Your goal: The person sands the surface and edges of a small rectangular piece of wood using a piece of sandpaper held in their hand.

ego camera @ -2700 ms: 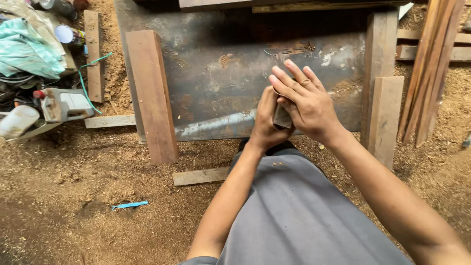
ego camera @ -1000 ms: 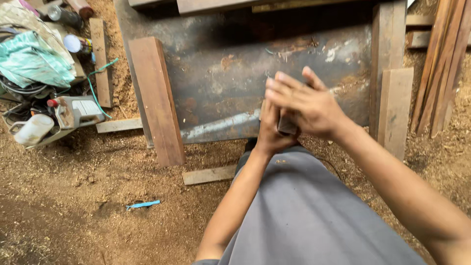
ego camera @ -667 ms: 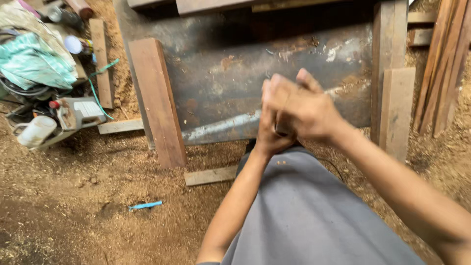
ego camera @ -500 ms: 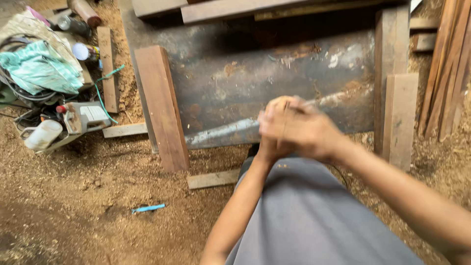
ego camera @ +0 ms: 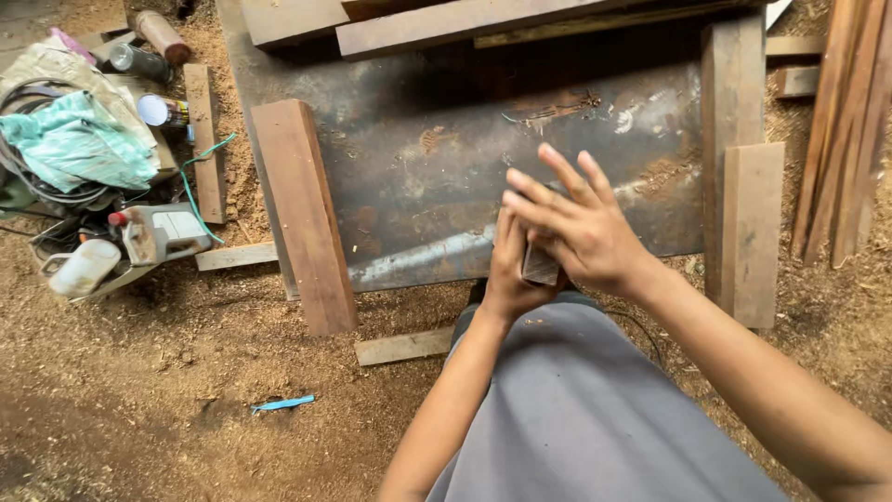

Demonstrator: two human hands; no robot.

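My left hand [ego camera: 506, 274] and my right hand [ego camera: 576, 228] meet in front of my chest, above my grey-clad lap. Between them sits a small dark block [ego camera: 540, 265], mostly covered by the fingers. The left hand grips it from the left side. My right hand lies over it with its fingers spread and pointing up and left. Both hands hover over the near edge of a rusty metal sheet [ego camera: 437, 167] lying on the ground.
Wooden planks [ego camera: 302, 209] frame the metal sheet; more lie at right [ego camera: 748, 228] and far right [ego camera: 850, 130]. A short wood strip [ego camera: 401, 346] and a blue scrap [ego camera: 282, 403] lie on sawdust. Tools, cans and a teal cloth [ego camera: 79, 144] pile up at left.
The view has shifted, so the sheet and planks sit lower in frame. My hands stay together on the block; the right hand's fingers curled briefly, then spread again.
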